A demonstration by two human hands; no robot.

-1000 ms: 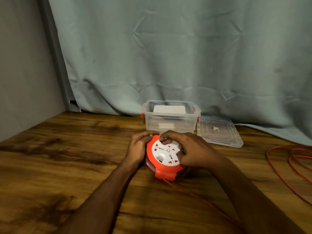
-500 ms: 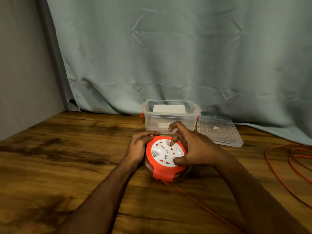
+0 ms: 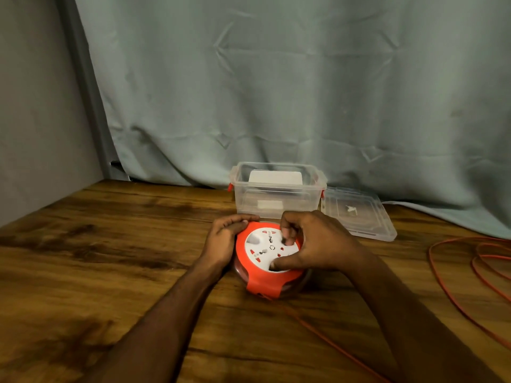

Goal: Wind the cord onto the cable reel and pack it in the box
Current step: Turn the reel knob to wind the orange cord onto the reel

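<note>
An orange cable reel with a white socket face lies flat on the wooden table. My left hand cups its left rim. My right hand rests on the white face, thumb at the near edge and fingers curled on the far side, gripping it. The orange cord leaves the reel's near side, runs toward me, and lies in loose loops at the right. The clear plastic box stands open just behind the reel, with a white item inside.
The box's clear lid lies flat to the right of the box. A pale green curtain hangs along the table's back edge. A grey wall closes the left side.
My right hand has turned on the white face, fingers shifting from the near right toward the far side. The left hand has stayed on the rim.
</note>
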